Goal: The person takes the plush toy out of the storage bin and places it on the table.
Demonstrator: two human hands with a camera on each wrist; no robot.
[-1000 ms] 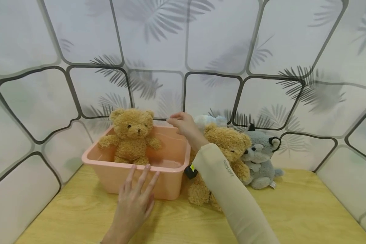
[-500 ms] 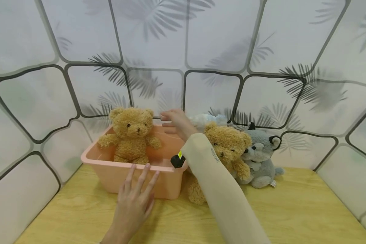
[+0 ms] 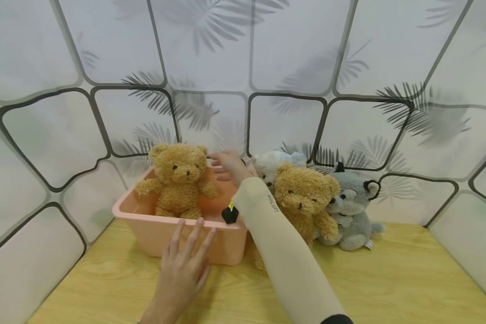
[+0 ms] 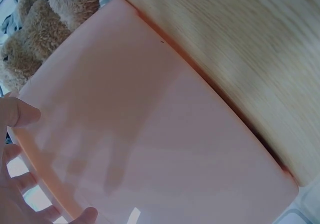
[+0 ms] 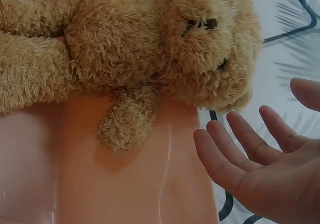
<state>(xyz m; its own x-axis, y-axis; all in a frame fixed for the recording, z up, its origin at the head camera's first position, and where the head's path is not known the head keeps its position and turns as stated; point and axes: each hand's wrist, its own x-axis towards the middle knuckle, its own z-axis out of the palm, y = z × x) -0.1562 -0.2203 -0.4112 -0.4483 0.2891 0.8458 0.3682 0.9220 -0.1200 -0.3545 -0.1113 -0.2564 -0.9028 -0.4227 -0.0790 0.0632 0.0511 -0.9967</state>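
Observation:
A light brown teddy bear sits upright inside the pink plastic tub, leaning toward its back left. Fingertips of my left hand rest on the tub's front rim, the fingers spread and straight. In the left wrist view this hand lies along the rim, with the tub's wall filling the picture. My right hand hovers above the tub's right back side, beside the bear. In the right wrist view the hand is empty with extended fingers, close to the bear's head but apart from it.
Right of the tub sit a second brown teddy bear, partly behind my right sleeve, a grey husky plush and a white and pale blue plush. A patterned curtain closes off the back of the wooden table.
My right hand has moved left from above the plush toys to over the tub, its fingers spreading apart. The left hand stays at the rim, and the bear sits as before.

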